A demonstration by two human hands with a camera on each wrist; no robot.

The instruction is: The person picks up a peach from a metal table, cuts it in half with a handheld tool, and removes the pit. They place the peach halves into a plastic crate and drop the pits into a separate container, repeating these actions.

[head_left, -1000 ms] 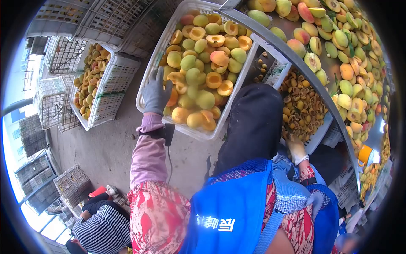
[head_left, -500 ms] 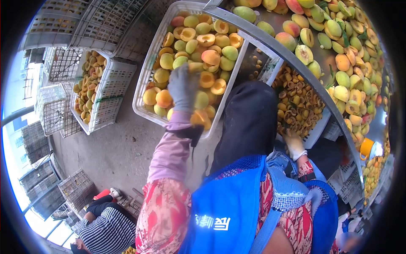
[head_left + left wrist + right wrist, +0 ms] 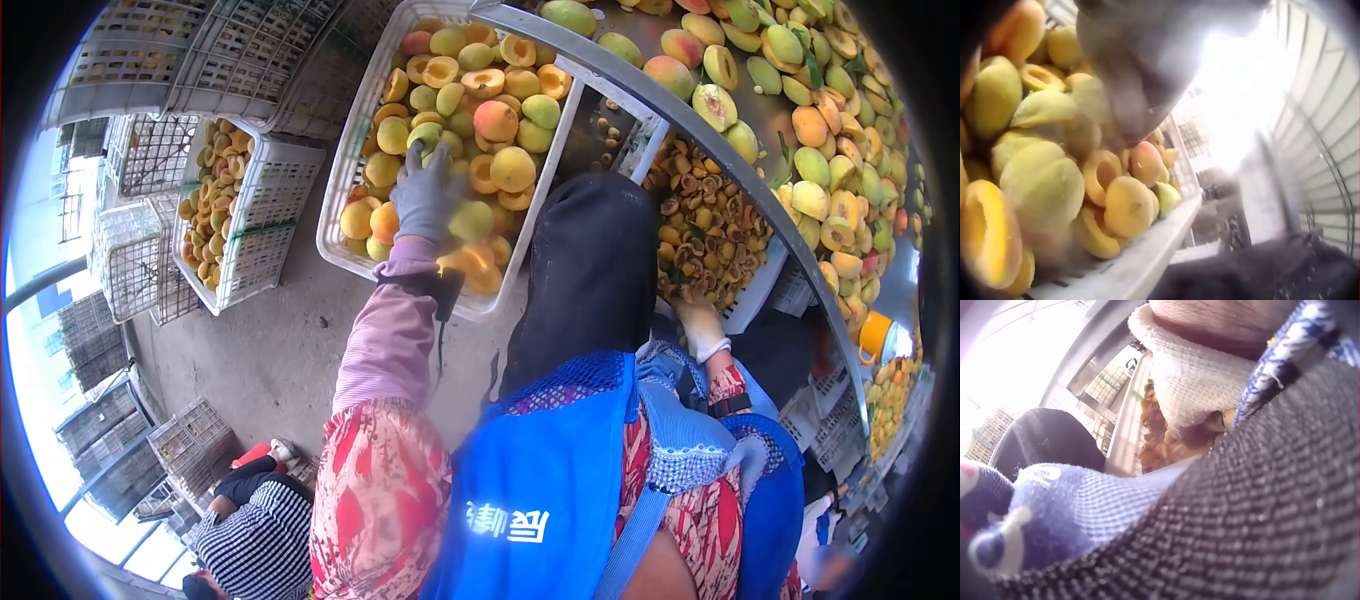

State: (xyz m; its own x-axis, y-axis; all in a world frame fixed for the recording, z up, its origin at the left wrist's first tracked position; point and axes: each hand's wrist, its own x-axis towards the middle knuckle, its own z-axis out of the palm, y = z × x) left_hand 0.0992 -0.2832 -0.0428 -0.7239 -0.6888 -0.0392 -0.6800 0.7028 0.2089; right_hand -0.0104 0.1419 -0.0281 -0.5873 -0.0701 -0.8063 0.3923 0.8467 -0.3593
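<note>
In the head view my left hand point(image 3: 425, 195), in a grey glove, reaches over a white crate point(image 3: 345, 250) filled with yellow peach halves point(image 3: 385, 170). Its fingers are spread low over the fruit, with the tips at a green-skinned peach half point(image 3: 428, 133). The left wrist view shows that glove as a dark blur above more peach halves point(image 3: 1129, 206). My right hand point(image 3: 700, 322), in a whitish glove, is beside a crate of small brown pit pieces point(image 3: 705, 220). Its fingertips are mostly hidden, and I cannot tell whether it holds anything.
A metal-edged table point(image 3: 690, 130) heaped with cut peaches curves along the right. An orange mug point(image 3: 876, 337) stands at its far side. Another full crate point(image 3: 265, 225) and stacked crates point(image 3: 200, 60) are on the left. A person in stripes point(image 3: 255, 535) sits at lower left.
My left hand has moved from the crate's left edge to over its middle, then slightly up and left with the fingers spreading. My right hand has stayed beside the pit crate.
</note>
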